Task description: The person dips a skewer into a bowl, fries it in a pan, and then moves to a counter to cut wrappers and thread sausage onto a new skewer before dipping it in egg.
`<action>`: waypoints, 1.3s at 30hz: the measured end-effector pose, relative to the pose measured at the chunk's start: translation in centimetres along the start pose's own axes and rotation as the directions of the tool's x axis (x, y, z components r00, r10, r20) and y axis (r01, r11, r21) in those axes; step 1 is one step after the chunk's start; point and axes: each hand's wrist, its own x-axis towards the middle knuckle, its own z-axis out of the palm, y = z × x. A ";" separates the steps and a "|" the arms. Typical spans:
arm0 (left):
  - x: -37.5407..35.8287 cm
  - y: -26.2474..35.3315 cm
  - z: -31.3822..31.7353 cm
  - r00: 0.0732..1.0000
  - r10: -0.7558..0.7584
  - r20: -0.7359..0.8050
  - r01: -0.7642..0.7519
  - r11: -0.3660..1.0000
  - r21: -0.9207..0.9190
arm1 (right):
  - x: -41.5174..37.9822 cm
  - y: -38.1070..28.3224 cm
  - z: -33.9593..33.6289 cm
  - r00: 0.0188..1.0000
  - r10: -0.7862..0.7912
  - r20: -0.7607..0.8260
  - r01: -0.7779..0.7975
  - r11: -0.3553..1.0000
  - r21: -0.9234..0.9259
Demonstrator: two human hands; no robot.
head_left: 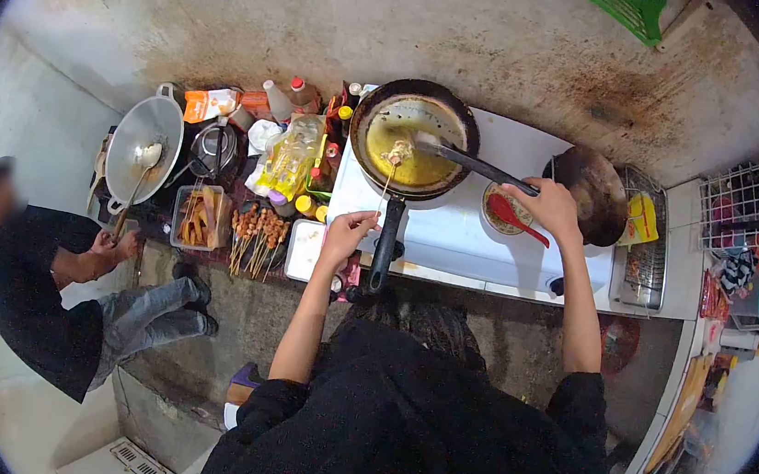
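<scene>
My left hand [349, 236] pinches the bare end of a thin skewer [387, 184], whose food-covered tip [398, 153] lies in the yellow oil of a dark frying pan [466, 121]. The pan's black handle [387, 242] points toward me, just right of that hand. My right hand [553, 209] is wrapped round the dark handle of a spatula [475, 162]. The spatula's blade reaches into the pan, close to the food on the skewer. Below the right forearm's side stands a bowl [497, 223] of sauce-like contents with a red spoon [520, 221] in it.
A dark wok [592, 195] sits on the stove's right. To the left lie several meat skewers [259, 235], a container of brown pieces [202, 217], bottles [303, 95] and a white tray [304, 249]. Another person [51, 277] stands at far left by a large metal wok [143, 152].
</scene>
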 end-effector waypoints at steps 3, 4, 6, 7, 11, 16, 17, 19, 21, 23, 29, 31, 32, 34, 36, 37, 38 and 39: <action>0.0 -0.2 0.0 1.000 0.017 -0.016 -0.017 0.999 -0.027 | 0.0 0.2 0.0 0.996 0.036 0.079 -0.036 0.999 0.005; 0.0 -0.3 0.1 1.000 0.016 -0.017 -0.016 0.999 -0.028 | 0.1 0.3 0.2 0.992 0.044 0.114 -0.045 0.999 0.011; 0.1 -0.5 0.1 0.999 0.041 -0.025 -0.041 0.999 -0.008 | 0.5 0.1 0.4 0.984 0.057 0.169 -0.065 0.997 0.039; 0.1 -0.6 0.1 0.999 0.041 -0.025 -0.042 0.999 -0.009 | 0.6 -0.1 0.6 0.973 0.072 0.221 -0.088 0.994 0.066; 0.0 -0.9 0.4 0.994 0.049 -0.099 -0.047 0.998 0.031 | 0.4 -1.6 0.9 0.964 0.105 0.245 -0.139 0.982 0.127; -0.1 -0.9 0.4 0.987 0.040 -0.156 -0.038 0.999 0.021 | 0.2 -2.0 0.7 0.958 0.083 0.276 -0.135 0.975 0.177; -0.1 -0.9 0.3 0.985 0.029 -0.169 -0.025 0.999 0.027 | 0.2 -2.1 0.7 0.957 0.083 0.276 -0.135 0.975 0.177; -0.2 -0.9 0.4 0.983 0.018 -0.181 -0.012 0.999 0.031 | 0.0 -2.1 0.4 0.955 0.087 0.283 -0.150 0.966 0.210; -0.1 -1.1 0.4 0.980 0.037 -0.193 -0.032 0.999 0.025 | 0.2 -2.1 0.6 0.954 0.085 0.286 -0.145 0.970 0.197; -0.2 -1.2 0.5 0.979 0.042 -0.197 -0.036 0.999 0.035 | 0.2 -2.3 0.6 0.953 0.083 0.291 -0.141 0.973 0.184; -0.3 -1.1 0.5 0.975 0.071 -0.210 -0.056 0.996 0.076 | 0.4 -2.7 0.8 0.957 0.076 0.279 -0.142 0.964 0.224; -0.3 -1.3 0.6 0.973 0.083 -0.214 -0.068 0.995 0.074 | 0.3 -2.7 0.7 0.970 0.061 0.234 -0.117 0.965 0.235; -0.3 -1.2 0.5 0.970 0.092 -0.226 -0.073 0.993 0.090 | 0.1 -2.6 0.4 0.971 0.062 0.232 -0.118 0.964 0.236; -0.4 -0.8 0.5 0.966 0.102 -0.239 -0.078 0.991 0.107 | -0.1 -2.4 -0.3 0.971 0.089 0.224 -0.140 0.964 0.226; -0.8 0.1 0.3 0.965 0.059 -0.257 -0.017 0.986 0.164 | 0.1 -1.1 -0.1 0.974 0.101 0.201 -0.144 0.966 0.216; -0.9 0.3 0.3 0.964 0.059 -0.258 -0.017 0.986 0.164 | 0.2 -0.5 0.1 0.977 0.114 0.178 -0.150 0.967 0.206; -1.1 0.6 0.2 0.963 0.054 -0.266 0.005 0.977 0.215 | 0.3 0.1 0.3 0.978 0.113 0.178 -0.150 0.967 0.206; -1.1 0.8 0.2 0.961 0.049 -0.272 0.026 0.964 0.266 | 0.4 0.6 0.4 0.971 0.130 0.202 -0.171 0.964 0.203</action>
